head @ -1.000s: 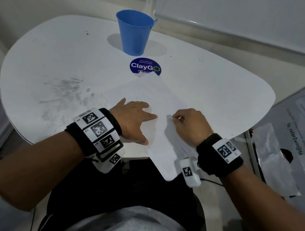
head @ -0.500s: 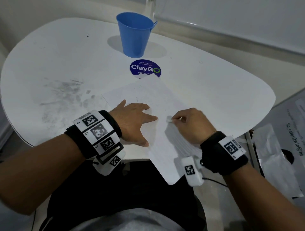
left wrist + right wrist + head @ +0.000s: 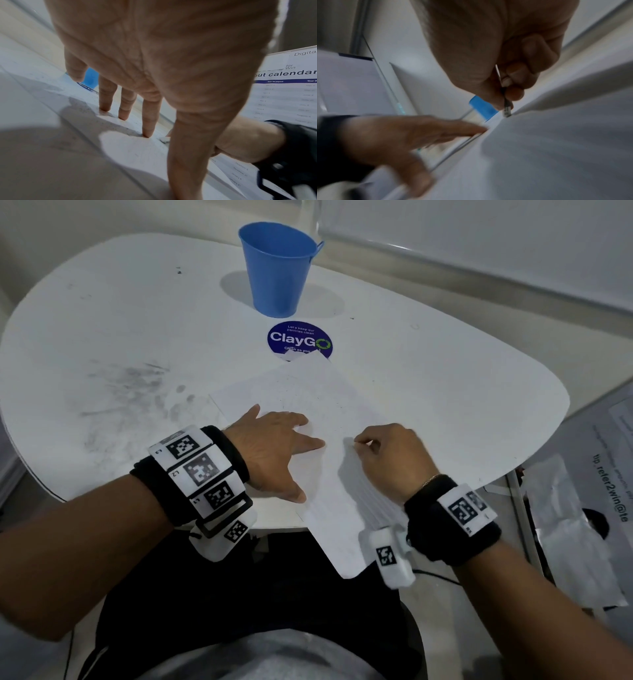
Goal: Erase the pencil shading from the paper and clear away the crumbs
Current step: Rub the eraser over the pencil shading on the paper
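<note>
Paper [image 3: 308,405] lies mid-counter [image 3: 137,320], near corner overhanging edge at 6 o'clock. My right hand [image 3: 390,457] pinches small eraser [image 3: 348,442] onto sheet. My left hand [image 3: 274,450], at 9 o'clock of eraser, spread flat, pins paper. Blue cup [image 3: 279,268] at 12 o'clock, ClayGo sticker [image 3: 299,340] between, paper corner overlapping it.
</note>
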Demonstrator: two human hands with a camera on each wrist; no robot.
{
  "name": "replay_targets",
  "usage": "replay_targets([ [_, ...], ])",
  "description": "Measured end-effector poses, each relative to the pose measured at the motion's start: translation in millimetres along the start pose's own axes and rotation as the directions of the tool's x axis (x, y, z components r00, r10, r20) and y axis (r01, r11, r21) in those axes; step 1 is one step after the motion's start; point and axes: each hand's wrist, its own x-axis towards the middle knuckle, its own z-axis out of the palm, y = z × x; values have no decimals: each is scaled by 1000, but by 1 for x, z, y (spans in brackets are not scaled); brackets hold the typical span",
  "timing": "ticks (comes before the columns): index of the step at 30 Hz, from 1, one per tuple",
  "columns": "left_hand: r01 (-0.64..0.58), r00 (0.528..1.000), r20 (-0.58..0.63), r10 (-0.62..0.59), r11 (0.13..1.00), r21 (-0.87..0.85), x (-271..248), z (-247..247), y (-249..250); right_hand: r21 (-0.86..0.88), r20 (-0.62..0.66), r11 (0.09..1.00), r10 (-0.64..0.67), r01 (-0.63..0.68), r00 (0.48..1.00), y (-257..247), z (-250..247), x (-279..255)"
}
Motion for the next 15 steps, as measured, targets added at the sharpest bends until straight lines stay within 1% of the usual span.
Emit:
replay_targets([
  [1,-3,1000,1,3,1000,5,0,0,0,8,31,999,-44,44,999,-7,3,-5],
  [2,-5,1000,2,5,1000,11,1,0,-1,14,47,998,-58,58,997,-10,2,-6],
  [3,-7,1000,3,7,1000,16,1,0,-1,12,44,999,-39,38,998,-7,0,-1],
  [6,-11,1000,-1,11,1000,25,2,1,-1,35,-48,996,85,-84,995,6,-8,10],
  [7,-13,1000,-4,14,999,29,2,1,-1,33,-55,996,87,-85,995,7,-8,9],
  [8,-13,1000,-5,14,999,31,2,1,-1,21,-32,998,52,-52,998,2,-6,5],
  [10,-11,1000,-1,11,1000,26,2,1,-1,24,54,998,-53,52,997,-11,2,-7],
  [11,-11,1000,0,11,1000,23,2,0,-1,32,74,997,-74,72,995,-15,4,-10],
  [12,-11,1000,1,11,1000,21,1,0,-1,26,73,998,-63,61,995,-14,3,-6],
  [13,-10,1000,2,10,1000,19,1,0,0,16,53,1000,-23,22,998,-9,1,0],
  [15,-10,1000,-3,10,1000,17,1,1,0,19,-22,998,62,-62,998,0,-6,7],
])
